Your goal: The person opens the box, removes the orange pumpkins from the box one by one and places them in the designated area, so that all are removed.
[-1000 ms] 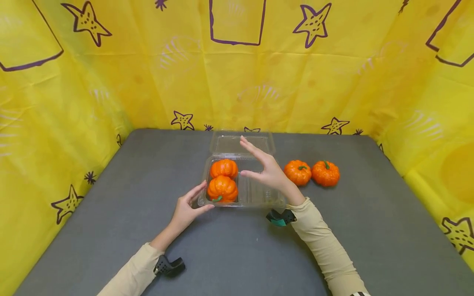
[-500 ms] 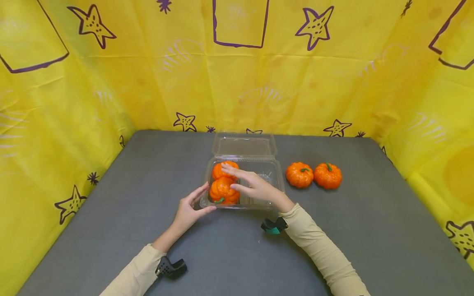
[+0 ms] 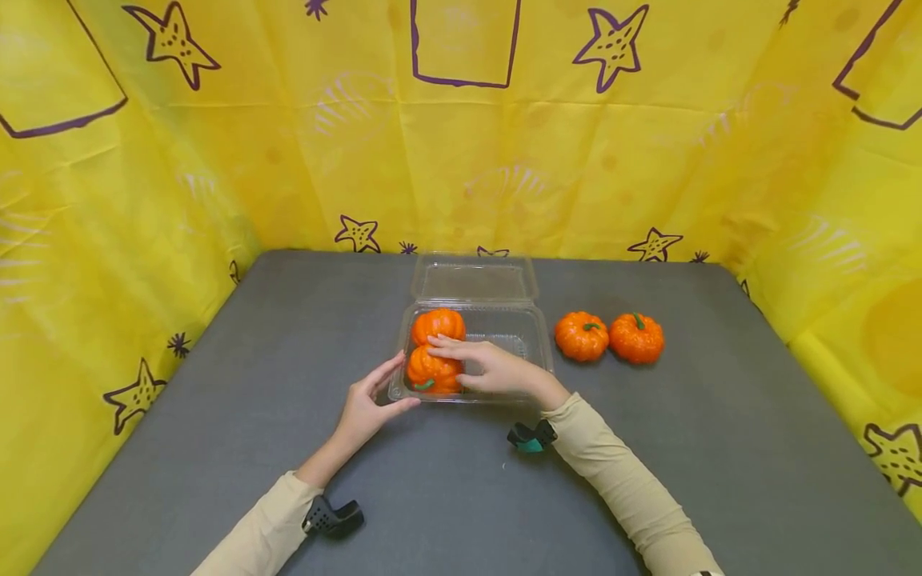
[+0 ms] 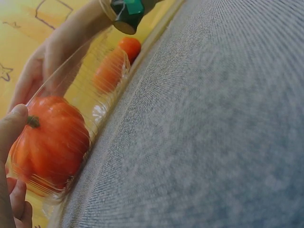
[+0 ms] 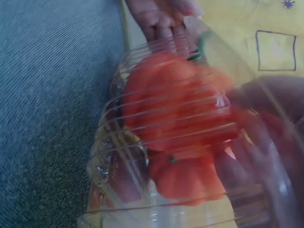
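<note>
The near pumpkin (image 3: 432, 371) sits in the left compartment of the box (image 3: 508, 326), tilted, with its stem toward the left hand (image 3: 366, 408). It touches the far pumpkin (image 3: 437, 322), so the two probably support each other. The fingers of the right hand (image 3: 491, 366) lie over its far upper side, with the thumb at its right; whether they grip or only touch, I cannot tell. This hand comes in low across the right compartment. The left hand pinches the near left corner, thumb in front and fingers at the side, apparently to steady the light box. The lid (image 3: 475, 280) lies folded back, leaving access from above. To the right, one loose pumpkin (image 3: 581, 336) and a second loose pumpkin (image 3: 637, 338) rest on the table (image 3: 432, 496).
</note>
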Demonstrator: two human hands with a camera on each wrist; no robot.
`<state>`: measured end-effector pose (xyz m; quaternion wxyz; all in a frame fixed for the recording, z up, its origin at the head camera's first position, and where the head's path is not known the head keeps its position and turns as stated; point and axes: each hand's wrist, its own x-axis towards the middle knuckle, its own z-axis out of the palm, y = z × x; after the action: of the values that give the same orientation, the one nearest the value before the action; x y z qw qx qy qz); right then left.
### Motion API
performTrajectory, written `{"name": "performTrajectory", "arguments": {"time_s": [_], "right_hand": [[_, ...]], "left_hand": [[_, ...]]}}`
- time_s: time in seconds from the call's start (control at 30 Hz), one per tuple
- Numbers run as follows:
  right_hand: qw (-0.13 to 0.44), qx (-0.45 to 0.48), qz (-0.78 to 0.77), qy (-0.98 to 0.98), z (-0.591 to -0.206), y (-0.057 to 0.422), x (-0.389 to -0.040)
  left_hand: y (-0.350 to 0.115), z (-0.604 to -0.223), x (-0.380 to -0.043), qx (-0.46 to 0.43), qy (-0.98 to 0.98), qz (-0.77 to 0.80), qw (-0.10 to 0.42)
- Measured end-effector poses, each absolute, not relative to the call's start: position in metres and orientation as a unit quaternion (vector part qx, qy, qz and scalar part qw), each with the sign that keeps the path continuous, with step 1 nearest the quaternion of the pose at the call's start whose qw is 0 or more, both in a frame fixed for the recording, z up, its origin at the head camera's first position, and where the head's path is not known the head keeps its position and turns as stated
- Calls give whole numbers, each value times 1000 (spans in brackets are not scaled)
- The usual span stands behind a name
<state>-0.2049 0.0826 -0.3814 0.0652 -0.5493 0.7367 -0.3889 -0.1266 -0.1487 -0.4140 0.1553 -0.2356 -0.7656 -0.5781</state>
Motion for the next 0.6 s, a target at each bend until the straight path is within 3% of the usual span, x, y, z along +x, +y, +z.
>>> {"name": "performTrajectory", "arguments": {"time_s": [0.13, 0.6], "right_hand": [[65, -542, -379, 747, -387, 81, -204], [-55, -528, -326, 782, -394, 75, -205]], "left_hand": [[-150, -415, -126, -236, -764, -580, 156], [-149, -417, -128, -237, -761, -581, 164]]}}
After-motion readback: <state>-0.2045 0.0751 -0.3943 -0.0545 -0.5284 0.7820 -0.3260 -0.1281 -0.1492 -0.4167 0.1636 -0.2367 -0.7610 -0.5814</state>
